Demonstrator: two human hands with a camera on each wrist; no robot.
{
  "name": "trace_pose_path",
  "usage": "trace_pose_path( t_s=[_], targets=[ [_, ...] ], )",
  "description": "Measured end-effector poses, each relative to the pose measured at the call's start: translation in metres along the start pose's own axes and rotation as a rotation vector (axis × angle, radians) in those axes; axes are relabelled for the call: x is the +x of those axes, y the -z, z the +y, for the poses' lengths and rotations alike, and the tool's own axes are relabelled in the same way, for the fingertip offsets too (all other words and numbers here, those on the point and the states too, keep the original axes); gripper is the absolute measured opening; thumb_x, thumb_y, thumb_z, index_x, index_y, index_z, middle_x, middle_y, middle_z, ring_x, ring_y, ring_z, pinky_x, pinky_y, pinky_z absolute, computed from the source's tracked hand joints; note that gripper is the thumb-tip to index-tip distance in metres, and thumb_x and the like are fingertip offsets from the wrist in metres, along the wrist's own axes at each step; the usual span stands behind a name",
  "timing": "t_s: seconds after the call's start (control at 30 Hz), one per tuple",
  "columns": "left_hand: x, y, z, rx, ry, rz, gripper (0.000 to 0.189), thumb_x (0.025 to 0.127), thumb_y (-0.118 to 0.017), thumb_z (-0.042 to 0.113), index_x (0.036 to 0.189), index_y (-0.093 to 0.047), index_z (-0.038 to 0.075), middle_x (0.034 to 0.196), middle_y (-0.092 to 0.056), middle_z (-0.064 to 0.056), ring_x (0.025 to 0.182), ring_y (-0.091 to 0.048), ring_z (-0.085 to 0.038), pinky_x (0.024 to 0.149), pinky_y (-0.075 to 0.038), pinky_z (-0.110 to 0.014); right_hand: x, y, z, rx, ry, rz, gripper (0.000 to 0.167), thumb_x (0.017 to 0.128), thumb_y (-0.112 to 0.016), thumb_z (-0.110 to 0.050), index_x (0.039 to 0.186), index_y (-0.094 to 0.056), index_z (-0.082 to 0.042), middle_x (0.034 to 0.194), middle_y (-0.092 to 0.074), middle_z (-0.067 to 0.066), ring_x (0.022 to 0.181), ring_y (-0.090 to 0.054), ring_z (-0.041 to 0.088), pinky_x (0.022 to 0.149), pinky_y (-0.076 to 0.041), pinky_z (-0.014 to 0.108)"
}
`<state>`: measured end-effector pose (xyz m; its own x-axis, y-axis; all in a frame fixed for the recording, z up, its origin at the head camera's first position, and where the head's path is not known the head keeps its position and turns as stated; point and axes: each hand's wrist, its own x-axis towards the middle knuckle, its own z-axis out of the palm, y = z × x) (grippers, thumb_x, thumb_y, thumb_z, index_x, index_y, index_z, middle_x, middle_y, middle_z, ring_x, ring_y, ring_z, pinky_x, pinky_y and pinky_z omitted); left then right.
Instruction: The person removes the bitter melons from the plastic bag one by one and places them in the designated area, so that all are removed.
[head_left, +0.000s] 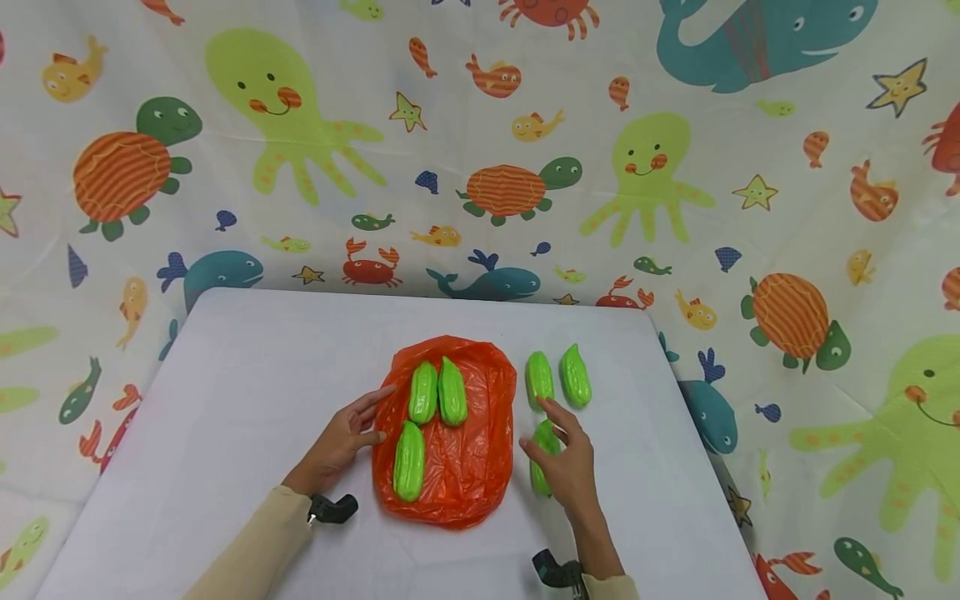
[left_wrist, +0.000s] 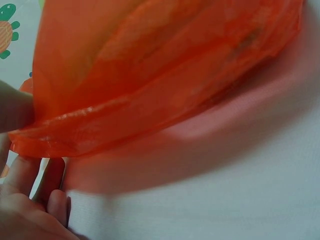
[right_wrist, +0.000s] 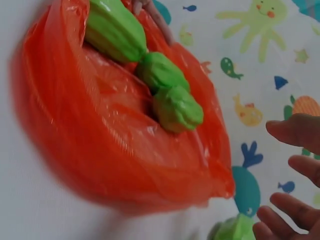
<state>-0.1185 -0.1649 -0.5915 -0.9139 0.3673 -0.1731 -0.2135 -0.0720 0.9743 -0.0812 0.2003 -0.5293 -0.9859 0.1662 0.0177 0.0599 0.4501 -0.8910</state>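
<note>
An orange-red plastic bag (head_left: 480, 454) lies with its mouth spread wide on the white table. Inside it are three shiny green ridged gourds, one at the lower left (head_left: 408, 462) and two side by side farther back (head_left: 452, 392). My left hand (head_left: 341, 446) pinches the bag's left rim (left_wrist: 75, 135), thumb above and fingers below in the left wrist view. To the right of the bag, my right hand (head_left: 572, 462) hovers with fingers spread, holding nothing. It partly covers a green gourd (head_left: 540, 479) beneath it.
Two more green gourds, a left one (head_left: 539, 375) and a right one (head_left: 575, 377), lie beyond the right hand. The white table (head_left: 247, 375) ends at the back against a cloth (head_left: 480, 100) printed with sea animals. Black wrist cameras (head_left: 333, 508) sit on both wrists.
</note>
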Motion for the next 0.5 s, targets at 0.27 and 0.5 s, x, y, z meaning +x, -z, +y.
trace_pose_path(
  t_s=[0.27,0.5],
  targets=[
    [-0.001,0.0,0.001,-0.003,-0.005,0.0,0.077,0.097,-0.067,-0.001,0.166,-0.036,0.013,0.173,-0.033,-0.019,0.155,-0.038,-0.037,0.106,-0.054,-0.019,0.011,-0.031,-0.016,0.079,0.019,-0.073,0.067,0.087,-0.085,-0.01,0.147,-0.064,-0.03,0.155,-0.059,0.0,0.14,-0.055,0.033,0.117,-0.048,0.058],
    [-0.001,0.0,0.001,-0.014,-0.016,-0.012,0.077,0.096,-0.065,-0.004,0.166,-0.035,0.011,0.172,-0.033,-0.019,0.153,-0.04,-0.033,0.106,-0.053,-0.019,0.021,-0.056,-0.024,0.13,-0.031,-0.126,0.067,0.089,-0.085,-0.013,0.15,-0.061,-0.026,0.154,-0.058,0.008,0.14,-0.053,0.039,0.116,-0.047,0.06]
  ],
)
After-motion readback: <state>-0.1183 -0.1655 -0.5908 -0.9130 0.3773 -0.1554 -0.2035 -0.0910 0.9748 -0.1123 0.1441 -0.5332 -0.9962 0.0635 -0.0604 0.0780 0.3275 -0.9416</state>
